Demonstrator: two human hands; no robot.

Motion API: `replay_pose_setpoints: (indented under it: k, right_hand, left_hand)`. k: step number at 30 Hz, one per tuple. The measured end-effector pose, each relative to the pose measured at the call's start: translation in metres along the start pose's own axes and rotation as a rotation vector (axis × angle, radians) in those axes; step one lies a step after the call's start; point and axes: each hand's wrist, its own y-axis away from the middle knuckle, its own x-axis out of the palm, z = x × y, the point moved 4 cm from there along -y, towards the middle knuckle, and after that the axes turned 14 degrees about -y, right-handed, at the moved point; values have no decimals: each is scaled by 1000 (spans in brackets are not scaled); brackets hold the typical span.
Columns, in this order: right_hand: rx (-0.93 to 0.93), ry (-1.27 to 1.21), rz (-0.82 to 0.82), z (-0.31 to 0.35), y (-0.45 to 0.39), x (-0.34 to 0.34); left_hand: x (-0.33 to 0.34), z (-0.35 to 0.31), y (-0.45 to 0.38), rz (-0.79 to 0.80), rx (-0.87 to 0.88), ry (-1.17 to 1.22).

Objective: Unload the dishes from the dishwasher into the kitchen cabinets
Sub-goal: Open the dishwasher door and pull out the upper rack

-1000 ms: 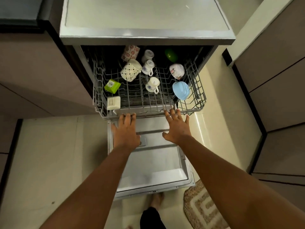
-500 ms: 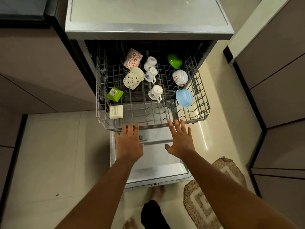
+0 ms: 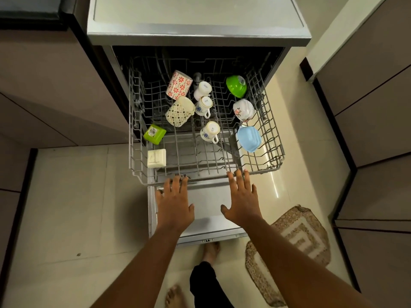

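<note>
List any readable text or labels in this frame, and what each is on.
None readable.
Green container: white sticker, print too small.
Three white cups: marks on their bases, blurred.
Dishwasher door: symbols near its top edge and bottom lip, too small.

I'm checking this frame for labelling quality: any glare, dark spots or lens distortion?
Head view: glare streak on the floor tiles right of the rack; dishwasher interior behind it very dark; wide-angle bending of cabinet edges; mugs and both hands sharp.
</note>
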Motion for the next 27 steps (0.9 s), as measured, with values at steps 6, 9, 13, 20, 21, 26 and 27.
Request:
replay_pose_setpoints:
  k: [6, 9, 13, 20, 21, 26, 27]
  right_hand:
    - [11, -12, 16, 1, 16, 2]
    - [18, -7, 35, 0, 26, 4]
    - [33, -24, 35, 2, 38, 10]
    - [34, -44, 13, -3, 59, 17]
    - [38, -36, 20, -3, 62, 18]
    - [49, -32, 26, -2, 77, 23]
    - [51, -41, 23, -2, 78, 23]
  left_hand:
    - [-2, -4, 13, 23, -12, 3]
    - [1, -5, 21, 16, -4, -8]
    - [7, -7, 35, -4, -19, 5]
    - [14, -11, 56, -13, -23, 3]
    - [15, -12, 59, -10, -22, 3]
    - [19, -13, 73, -1, -19, -6]
    - [19, -13, 75, -4, -15, -13]
